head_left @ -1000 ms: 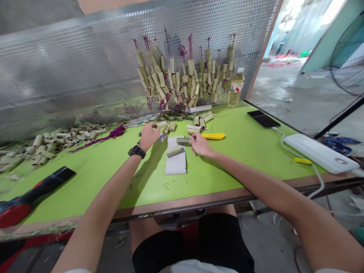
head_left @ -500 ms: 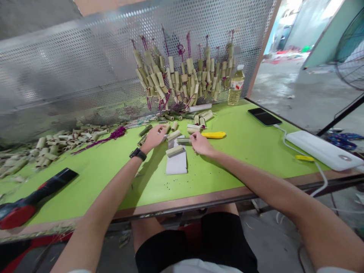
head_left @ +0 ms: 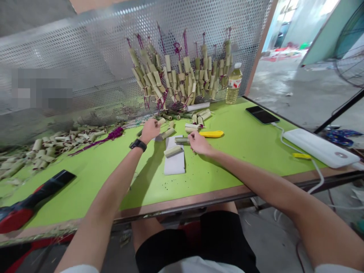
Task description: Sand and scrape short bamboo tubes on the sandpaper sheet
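My left hand [head_left: 150,129], with a black watch on its wrist, pinches a short pale tube piece [head_left: 161,121] above the green table. In my right hand [head_left: 196,142] is a thin bundle of greenish sticks [head_left: 182,140], pointing left over a white card [head_left: 174,165]. One pale tube [head_left: 173,152] lies across the card, and another tube [head_left: 168,133] is just past its upper left edge. A yellow-handled tool [head_left: 212,134] rests right beside my right hand. Several more tubes [head_left: 200,120] lie behind it.
Tube strings [head_left: 182,77] hang on the perforated metal panel. An oil bottle [head_left: 234,84], phone [head_left: 262,114] and white power strip [head_left: 321,147] with cable stand right. At left are a tube pile [head_left: 45,151], purple string [head_left: 113,133] and a black-red tool [head_left: 36,195].
My left hand has moved slightly left and up, now with a tube piece in its fingers. My right hand stays about where it was with the sticks. The view has shifted slightly.
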A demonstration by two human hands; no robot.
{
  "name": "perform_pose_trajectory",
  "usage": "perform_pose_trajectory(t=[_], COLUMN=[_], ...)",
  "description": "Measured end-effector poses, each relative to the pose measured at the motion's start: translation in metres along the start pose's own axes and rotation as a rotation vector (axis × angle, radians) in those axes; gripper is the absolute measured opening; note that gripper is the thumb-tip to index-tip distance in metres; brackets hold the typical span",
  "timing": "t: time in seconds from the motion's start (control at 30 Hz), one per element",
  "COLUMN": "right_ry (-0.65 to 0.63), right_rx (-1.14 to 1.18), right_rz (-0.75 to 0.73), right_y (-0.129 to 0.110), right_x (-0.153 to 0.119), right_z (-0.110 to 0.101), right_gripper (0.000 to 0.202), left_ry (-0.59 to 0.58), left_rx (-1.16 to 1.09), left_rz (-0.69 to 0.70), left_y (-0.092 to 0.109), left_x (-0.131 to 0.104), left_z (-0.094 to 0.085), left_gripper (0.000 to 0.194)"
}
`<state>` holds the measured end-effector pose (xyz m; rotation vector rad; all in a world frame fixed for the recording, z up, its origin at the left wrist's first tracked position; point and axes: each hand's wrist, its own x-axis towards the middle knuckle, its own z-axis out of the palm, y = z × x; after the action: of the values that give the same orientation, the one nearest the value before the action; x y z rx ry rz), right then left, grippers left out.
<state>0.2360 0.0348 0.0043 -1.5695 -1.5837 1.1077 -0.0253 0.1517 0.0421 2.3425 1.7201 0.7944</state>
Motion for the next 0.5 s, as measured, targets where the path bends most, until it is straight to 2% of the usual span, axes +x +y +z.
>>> perform_pose_trajectory(t=[0.1, 0.17, 0.23, 0.33, 0.4, 0.5], right_ry=[-0.004, -0.001, 0.006, 0.019, 0.021, 0.005], right_rx=[0.001, -0.003, -0.006, -0.013, -0.024, -0.023], right_rz=[-0.010, -0.014, -0.021, -0.032, -0.027, -0.016], right_y=[0.001, 0.002, 0.004, 0.005, 0.004, 0.003], right_x=[0.001, 0.002, 0.004, 0.005, 0.004, 0.003], right_z=[0.000, 0.000, 0.000, 0.001, 0.000, -0.001], right_gripper=[0.024, 0.022, 0.021, 0.021, 0.021, 0.022], left_ry=[0.099, 0.131, 0.041, -0.177, -0.198, -0.195], left_rx=[-0.009, -0.089, -0.123, -0.130, -0.131, -0.107], left_rz=[0.090, 0.297, 0.381, 0.369, 0.339, 0.332], left_y=[0.013, 0.022, 0.029, 0.034, 0.034, 0.031], left_x=[-0.038, -0.080, -0.130, -0.192, -0.214, -0.210], left_z=[-0.023, -0.029, -0.026, -0.013, -0.007, -0.007], left_gripper=[0.028, 0.034, 0.033, 0.027, 0.030, 0.037])
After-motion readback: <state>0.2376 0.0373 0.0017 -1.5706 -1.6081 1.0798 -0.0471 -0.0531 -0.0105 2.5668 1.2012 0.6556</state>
